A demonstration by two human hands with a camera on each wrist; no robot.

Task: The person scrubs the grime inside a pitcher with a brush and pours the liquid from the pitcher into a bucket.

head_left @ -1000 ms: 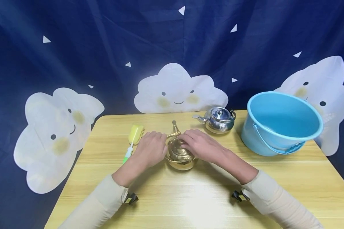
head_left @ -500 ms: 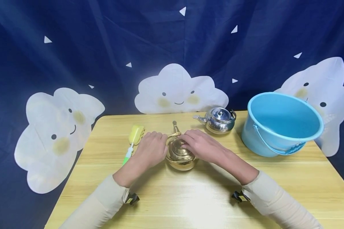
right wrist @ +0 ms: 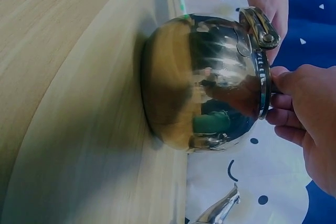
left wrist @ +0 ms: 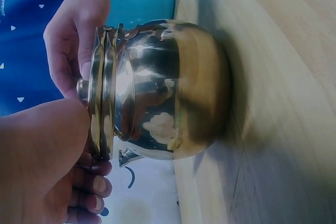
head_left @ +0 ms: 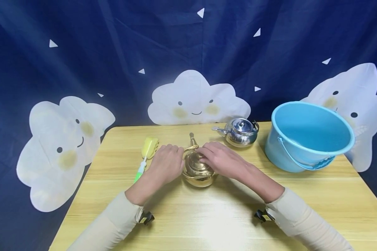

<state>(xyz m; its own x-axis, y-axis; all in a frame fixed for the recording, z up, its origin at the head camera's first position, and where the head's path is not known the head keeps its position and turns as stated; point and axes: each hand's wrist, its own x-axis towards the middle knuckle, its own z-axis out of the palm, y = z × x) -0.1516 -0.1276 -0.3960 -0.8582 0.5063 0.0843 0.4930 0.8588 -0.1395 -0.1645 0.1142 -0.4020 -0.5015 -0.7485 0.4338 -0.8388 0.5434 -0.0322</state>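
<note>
A shiny gold teapot [head_left: 199, 179] stands upright on the wooden table, its spout towards the back. My left hand [head_left: 167, 163] grips its hinged handle [left wrist: 103, 129], which lies folded over to the left side. At the top, my right hand [head_left: 221, 158] pinches the lid's knob [left wrist: 81, 88] between thumb and fingers. The lid looks seated on the pot; in the right wrist view its rim [right wrist: 263, 85] sits against the body. In the head view my fingers hide most of the knob.
A silver teapot [head_left: 241, 134] stands behind on the right. Further right is a large light blue bucket [head_left: 289, 153] with its handle down. A yellow sponge brush [head_left: 149, 148] with a green-and-white handle lies left of my left hand. A dark blue cloud-patterned curtain [head_left: 128, 45] hangs behind the table.
</note>
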